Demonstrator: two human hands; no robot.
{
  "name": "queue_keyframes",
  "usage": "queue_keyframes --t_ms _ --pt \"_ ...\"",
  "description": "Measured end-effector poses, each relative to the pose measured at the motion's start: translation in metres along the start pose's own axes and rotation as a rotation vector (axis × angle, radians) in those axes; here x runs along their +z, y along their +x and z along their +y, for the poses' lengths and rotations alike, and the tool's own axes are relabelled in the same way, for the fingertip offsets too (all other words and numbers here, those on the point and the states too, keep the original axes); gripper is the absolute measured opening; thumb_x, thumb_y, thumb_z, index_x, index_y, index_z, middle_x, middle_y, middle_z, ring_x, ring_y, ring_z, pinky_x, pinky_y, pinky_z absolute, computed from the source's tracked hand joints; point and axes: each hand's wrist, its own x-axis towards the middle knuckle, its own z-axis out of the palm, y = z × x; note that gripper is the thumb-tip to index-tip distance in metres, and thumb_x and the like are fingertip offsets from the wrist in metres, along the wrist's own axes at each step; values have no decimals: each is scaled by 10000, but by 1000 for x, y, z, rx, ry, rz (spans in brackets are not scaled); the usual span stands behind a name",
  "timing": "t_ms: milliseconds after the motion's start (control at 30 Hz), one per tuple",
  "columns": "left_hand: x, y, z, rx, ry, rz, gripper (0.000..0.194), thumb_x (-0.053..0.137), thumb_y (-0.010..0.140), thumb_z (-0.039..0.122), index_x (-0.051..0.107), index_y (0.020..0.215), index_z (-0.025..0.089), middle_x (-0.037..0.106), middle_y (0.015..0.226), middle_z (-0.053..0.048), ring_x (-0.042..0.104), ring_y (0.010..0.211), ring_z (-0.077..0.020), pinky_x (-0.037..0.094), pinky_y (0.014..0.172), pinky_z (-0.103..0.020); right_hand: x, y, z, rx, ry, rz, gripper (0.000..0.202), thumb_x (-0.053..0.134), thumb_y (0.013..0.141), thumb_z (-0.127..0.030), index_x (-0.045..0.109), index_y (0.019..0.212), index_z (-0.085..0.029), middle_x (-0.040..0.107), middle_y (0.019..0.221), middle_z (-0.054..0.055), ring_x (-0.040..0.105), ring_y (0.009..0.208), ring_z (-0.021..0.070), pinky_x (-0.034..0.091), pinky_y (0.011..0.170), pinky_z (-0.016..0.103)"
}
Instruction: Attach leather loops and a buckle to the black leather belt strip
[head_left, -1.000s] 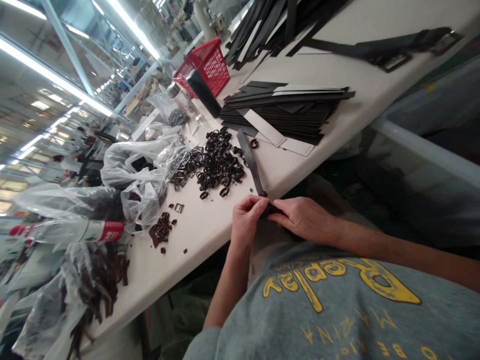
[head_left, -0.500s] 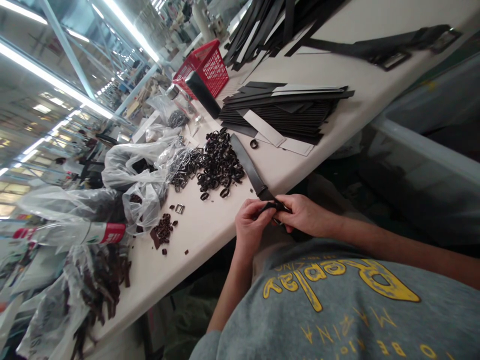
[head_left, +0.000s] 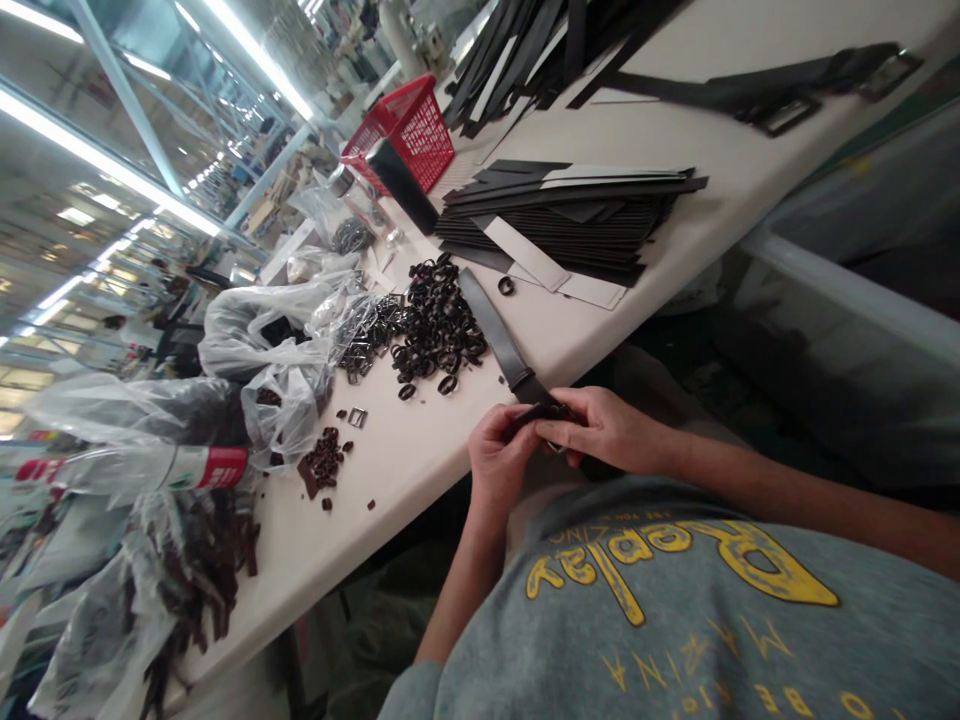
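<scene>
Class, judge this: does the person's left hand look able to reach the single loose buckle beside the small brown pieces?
Probably yes: nothing visible stands between the left hand and the loose buckle, though the hand would likely have to release the black strap first.

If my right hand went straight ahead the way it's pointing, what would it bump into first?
Apart from the dark strap it holds, your right hand would probably meet your left hand, just off its fingertips; exact depth is hard to judge from this view.
</scene>
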Motion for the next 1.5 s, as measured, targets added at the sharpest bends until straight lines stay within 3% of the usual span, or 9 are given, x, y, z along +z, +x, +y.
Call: queue_keyframes --t_ms 133,267,600,800,900,1000,1167,1333,1500 --pt "8 0 3 -78 -170 55 257 854 679 316 668 785 175 639 623 38 586 520 -103 480 543 -223 -1 0 0 -21 -28 18 493 598 877 -642 610 883 -150 645 792 39 597 588 120 492 499 215" --pt "5 -2 7 -92 -186 -30 219 826 734 321 677 769 164 657 651 24 605 558 -102 491 579 -221 1 1 6 -40 54 22 532 609 859 -678 610 880 -147 624 781 32 593 585 119 515 498 222" --pt "-2 -1 18 -98 67 -97 326 750 799 481 674 763 166 622 611 20 551 551 -99 432 546 -218 8 -5 8 -50 138 24 548 570 886 -678 615 935 -134 614 794 39 601 666 136 570 504 229" --pt "8 0 6 -90 36 17 415 762 757 547 596 704 170 584 579 35 538 513 -95 431 524 -221 9 -2 10 -3 145 133 464 629 849 -611 596 875 -149 617 750 27 606 650 145 558 480 228" --pt "12 1 0 -77 -57 83 401 753 785 526 578 728 170 586 616 39 544 534 -80 446 561 -209 7 -2 10 2 94 180 418 609 852 -568 600 855 -150 619 698 16 541 532 109 476 410 199" --pt "14 5 0 -127 -238 144 412 723 802 565 631 917 181 670 784 -1 591 613 -87 458 580 -202 6 -5 7 2 66 182 373 559 876 -515 623 893 -148 642 670 14 465 455 81 383 372 178" --pt "22 15 13 -252 -490 37 523 542 882 659 651 1108 200 722 1135 -102 698 985 -219 560 835 -334 7 -9 2 -24 8 111 344 525 886 -472 628 813 -152 635 633 14 465 448 86 370 404 198" --pt "34 15 15 -289 -579 73 381 545 919 536 678 1005 189 747 1007 -77 699 1053 -237 519 1003 -398 6 -6 1 -47 -102 183 340 504 883 -443 607 709 -169 630 607 26 545 526 133 425 508 244" --pt "40 5 9 -214 -503 80 355 631 867 504 657 1073 216 740 1079 -59 671 1112 -238 542 952 -373 2 -2 2 -30 -229 214 317 489 886 -424 610 728 -177 642 613 34 581 548 165 427 544 273"
